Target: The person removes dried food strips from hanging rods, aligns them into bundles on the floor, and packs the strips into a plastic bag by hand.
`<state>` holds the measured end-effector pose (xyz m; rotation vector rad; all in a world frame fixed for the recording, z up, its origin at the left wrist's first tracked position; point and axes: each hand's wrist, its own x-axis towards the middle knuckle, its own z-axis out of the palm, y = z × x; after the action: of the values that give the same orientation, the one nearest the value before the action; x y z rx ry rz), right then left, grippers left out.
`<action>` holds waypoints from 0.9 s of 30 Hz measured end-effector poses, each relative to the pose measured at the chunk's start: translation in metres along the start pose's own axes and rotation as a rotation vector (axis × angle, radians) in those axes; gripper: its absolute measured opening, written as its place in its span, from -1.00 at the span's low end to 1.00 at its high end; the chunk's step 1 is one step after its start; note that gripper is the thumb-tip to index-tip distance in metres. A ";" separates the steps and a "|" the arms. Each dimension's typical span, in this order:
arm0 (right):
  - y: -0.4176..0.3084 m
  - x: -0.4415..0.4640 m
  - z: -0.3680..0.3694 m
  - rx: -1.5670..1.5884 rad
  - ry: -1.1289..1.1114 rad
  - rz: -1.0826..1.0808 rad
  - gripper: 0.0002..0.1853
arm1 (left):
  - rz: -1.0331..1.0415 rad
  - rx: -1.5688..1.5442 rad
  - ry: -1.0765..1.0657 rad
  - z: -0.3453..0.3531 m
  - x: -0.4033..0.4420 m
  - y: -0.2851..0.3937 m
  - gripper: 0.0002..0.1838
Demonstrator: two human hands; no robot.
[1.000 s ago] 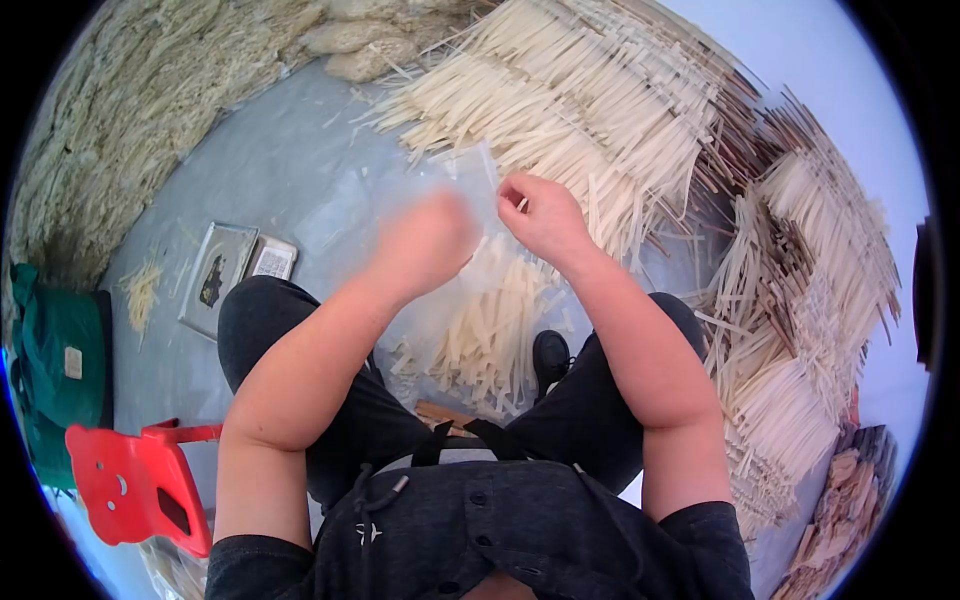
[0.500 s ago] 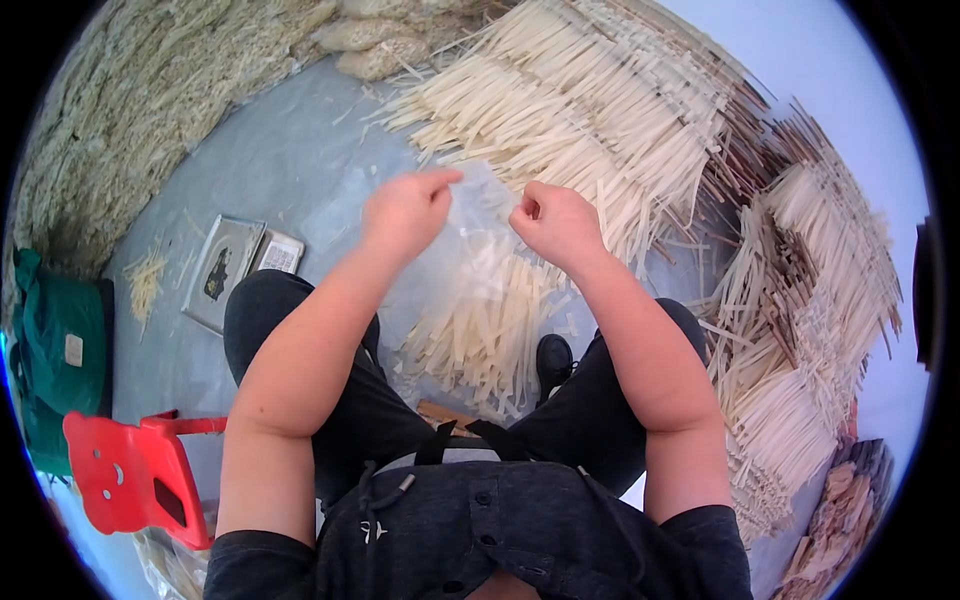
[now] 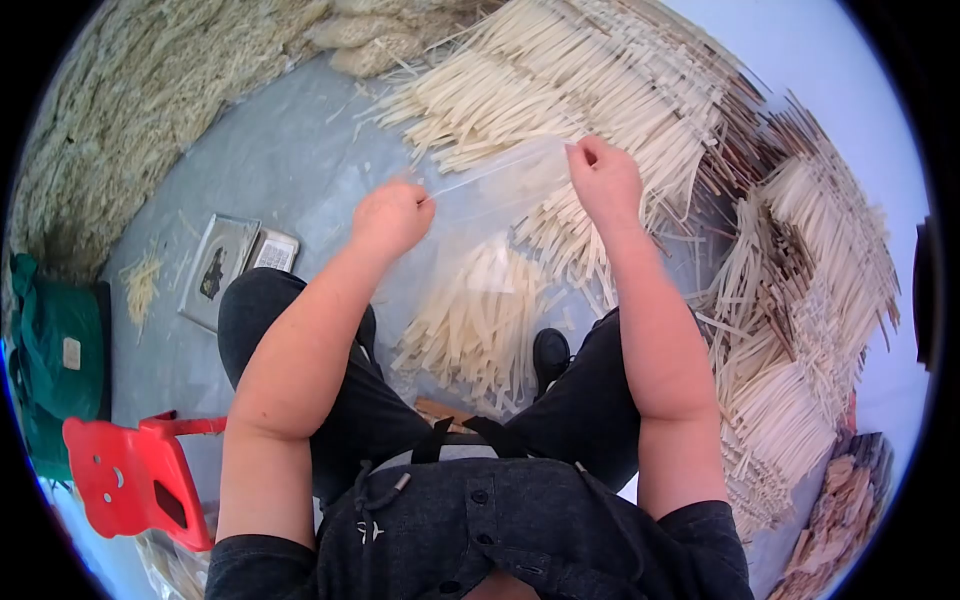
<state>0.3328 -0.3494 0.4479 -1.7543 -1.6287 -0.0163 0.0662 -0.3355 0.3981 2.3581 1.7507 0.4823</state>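
Floor (image 3: 300, 175) gives open room L of & beyond L grip (image 3: 393, 216); strip stack (image 3: 590, 70) crowds beyond R grip (image 3: 606, 183). Loose strip pile (image 3: 470, 335) below, btwn grips. Clear plastic (image 3: 492, 200) spans btwn them, fingers pinched tight on its edge, prob. keeping it taut. Scale (image 3: 274, 253) down-L of L grip.

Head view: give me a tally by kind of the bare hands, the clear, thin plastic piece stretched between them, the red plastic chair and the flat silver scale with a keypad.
Bare hands (left hand, right hand): 2
Clear, thin plastic piece: 1
Red plastic chair: 1
Flat silver scale with a keypad: 1
Total: 5
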 end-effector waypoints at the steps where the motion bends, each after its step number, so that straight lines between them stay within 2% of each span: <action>1: -0.001 0.001 -0.003 0.005 0.058 0.000 -0.82 | -0.005 0.001 0.000 0.001 0.002 -0.002 -0.76; 2: -0.005 0.001 -0.002 0.009 0.056 -0.004 -0.82 | -0.114 -0.331 -0.167 0.001 0.005 -0.003 -0.75; 3: -0.014 -0.003 0.000 -0.054 0.178 -0.313 -0.78 | -0.222 -0.662 -0.329 0.000 0.007 -0.002 -0.73; 4: -0.024 -0.008 0.001 -0.117 0.301 -0.620 -0.72 | -0.225 -0.660 -0.326 -0.004 0.006 0.002 -0.73; 6: -0.048 -0.030 0.006 0.049 0.011 -0.857 -0.66 | -0.206 -0.800 -0.377 -0.009 0.003 0.010 -0.72; 10: -0.066 -0.060 0.025 0.051 -0.022 -0.900 -0.75 | -0.305 -0.901 -0.347 0.001 0.013 0.005 -0.74; 12: -0.057 -0.061 0.034 -0.046 -0.471 -0.729 -0.79 | -0.285 -0.894 -0.347 -0.004 0.015 0.003 -0.74; 13: -0.054 -0.058 0.030 -0.045 -0.473 -0.735 -0.79 | -0.289 -0.895 -0.342 -0.002 0.017 -0.002 -0.74; 15: -0.052 -0.052 0.014 -0.002 -0.633 -0.759 -0.80 | -0.202 -0.536 -0.051 0.008 0.024 -0.021 -0.71; 16: -0.053 -0.048 0.002 0.000 -0.637 -0.762 -0.80 | -0.207 -0.536 -0.051 0.009 0.028 -0.031 -0.71; 18: -0.057 -0.042 -0.017 -0.102 -1.032 -0.500 -0.83 | -0.209 -0.467 -0.044 0.004 0.033 -0.042 -0.69; 19: -0.053 -0.044 -0.014 -0.102 -1.034 -0.500 -0.83 | -0.211 -0.468 -0.044 0.002 0.030 -0.039 -0.69; 21: -0.039 -0.055 -0.003 -0.051 -0.770 -0.463 -0.86 | -0.270 -0.610 -0.204 0.000 0.022 -0.023 -0.68; 22: -0.037 -0.060 0.006 -0.052 -0.769 -0.459 -0.86 | -0.267 -0.610 -0.207 0.002 0.018 -0.014 -0.68; 24: -0.045 -0.070 0.026 0.222 -0.605 -0.617 -0.80 | -0.300 -0.732 -0.285 0.006 0.013 -0.001 -0.67; 27: -0.060 -0.075 0.032 0.209 -0.692 -0.721 -0.83 | -0.351 -0.730 -0.313 0.002 0.015 0.004 -0.68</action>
<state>0.2514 -0.4015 0.4188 -0.9697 -2.5776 0.4467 0.0746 -0.3219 0.4003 1.4990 1.4610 0.5389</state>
